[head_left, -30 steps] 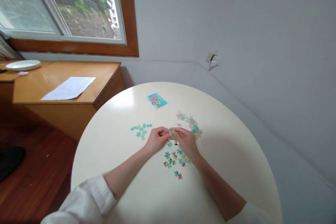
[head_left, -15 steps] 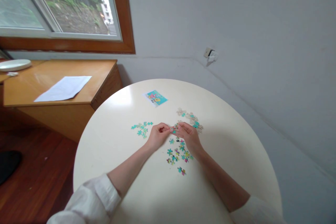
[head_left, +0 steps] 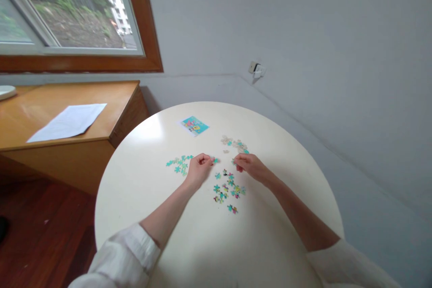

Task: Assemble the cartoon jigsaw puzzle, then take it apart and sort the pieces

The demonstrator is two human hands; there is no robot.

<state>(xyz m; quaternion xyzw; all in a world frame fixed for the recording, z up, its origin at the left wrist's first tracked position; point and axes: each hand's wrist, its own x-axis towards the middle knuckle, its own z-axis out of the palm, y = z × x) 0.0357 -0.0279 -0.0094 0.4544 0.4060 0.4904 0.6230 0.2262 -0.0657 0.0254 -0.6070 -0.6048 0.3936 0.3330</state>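
Observation:
Between the thumb and fingers of my left hand (head_left: 200, 168) is a teal puzzle piece (head_left: 215, 160), pinched at its edge. My right hand (head_left: 250, 165) is closed too, with a small puzzle piece (head_left: 233, 161) showing at its fingertips. Teal and light green pieces (head_left: 177, 162) lie left of my left hand. Below and between the hands is a spread of mixed teal, yellow and pink pieces (head_left: 223, 193). Beyond my right hand lie mostly face-down, beige pieces (head_left: 239, 145), with a few teal ones among them.
A colourful picture card (head_left: 195, 126) lies toward the far side of the round white table (head_left: 141, 216). To the left stands a wooden desk (head_left: 84, 94) with a white sheet of paper (head_left: 69, 122). A wall socket with a plug (head_left: 258, 70) is behind the table.
My hands have moved apart; the right one has shifted right, away from the left. Each now shows a piece at its fingertips. The whole view has turned slightly to the right.

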